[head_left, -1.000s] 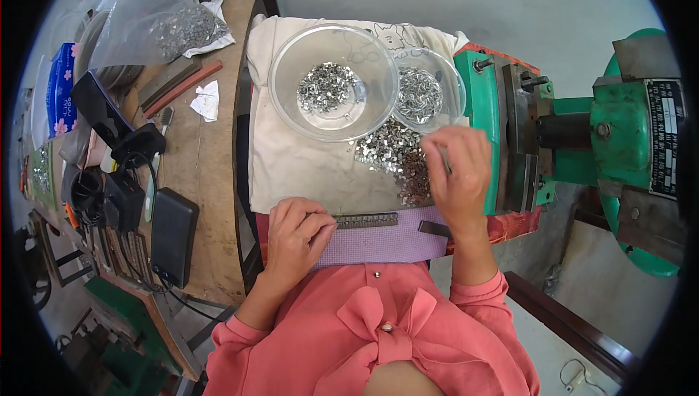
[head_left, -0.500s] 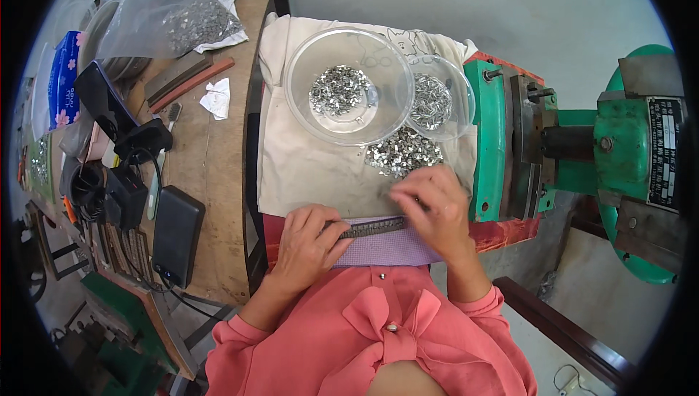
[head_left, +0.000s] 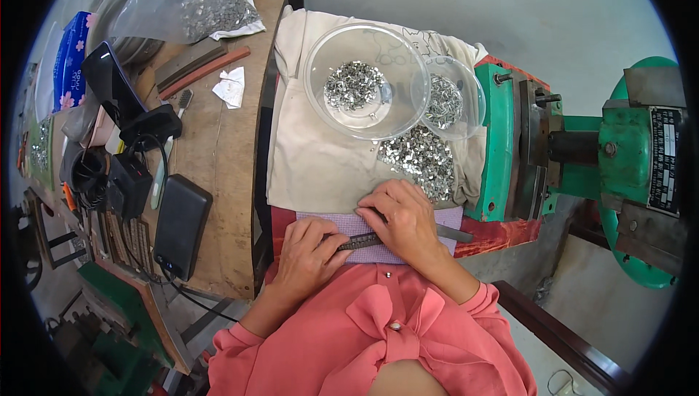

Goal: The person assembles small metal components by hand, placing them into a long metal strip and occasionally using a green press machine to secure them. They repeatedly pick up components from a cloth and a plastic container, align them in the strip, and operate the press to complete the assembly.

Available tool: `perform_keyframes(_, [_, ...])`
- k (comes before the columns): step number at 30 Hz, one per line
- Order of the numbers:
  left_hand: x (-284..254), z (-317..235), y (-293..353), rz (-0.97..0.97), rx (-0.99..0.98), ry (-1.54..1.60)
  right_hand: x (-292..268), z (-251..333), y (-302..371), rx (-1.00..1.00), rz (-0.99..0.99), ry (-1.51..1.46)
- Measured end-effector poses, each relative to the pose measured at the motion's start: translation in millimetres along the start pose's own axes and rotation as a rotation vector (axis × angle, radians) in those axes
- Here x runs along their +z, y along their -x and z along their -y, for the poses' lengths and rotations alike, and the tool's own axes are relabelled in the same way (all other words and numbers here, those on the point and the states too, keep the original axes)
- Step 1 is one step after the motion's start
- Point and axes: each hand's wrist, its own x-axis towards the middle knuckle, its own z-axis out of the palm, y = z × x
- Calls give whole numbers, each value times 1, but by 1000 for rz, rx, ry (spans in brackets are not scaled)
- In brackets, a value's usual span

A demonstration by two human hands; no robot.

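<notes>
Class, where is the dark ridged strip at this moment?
In the head view, the dark ridged strip is just below centre, over the purple mat, its visible stretch running between the left hand and the right hand.

A black rectangular plate [head_left: 664,159] on the green metal machine [head_left: 615,134] carries pale printed characters; a blue flower-patterned packet [head_left: 71,61], toward the brown wooden bench's [head_left: 218,141] left edge, bears pale lettering.

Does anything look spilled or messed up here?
Maybe the loose pile of shiny metal bits on the beige cloth: it lies outside the large clear tub and small clear tub. It might be there on purpose, though.
</notes>
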Motion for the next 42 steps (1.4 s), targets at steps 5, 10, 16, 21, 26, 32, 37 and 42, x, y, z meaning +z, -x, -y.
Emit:
perform_keyframes(5, [1,2,4,1,-2,31,-3,4,-5,-18,20,8])
perform_keyframes(10, [3,3,6,-12,-16,44,-10,4,0,-35,5,-36])
perform_keyframes(16, [2,3,5,-17,-5,33,-1,8,5,-86,42,63])
perform_keyframes(21, [3,3,6,-9,-6,14,-2,14,4,-129,206,239])
perform_keyframes(26, [5,3,7,-24,-7,-1,-10,3,7,-107,99,134])
perform_keyframes(32, [7,4,2,-30,19,-16,-65,-19,-14,-44,-345,305])
perform_keyframes(37, [13,6,-6,-38,56,-12,-88,-51,-40,25,-458,394])
perform_keyframes(42, [14,3,-13,-21,59,0,-89,-60,-42,29,-437,488])
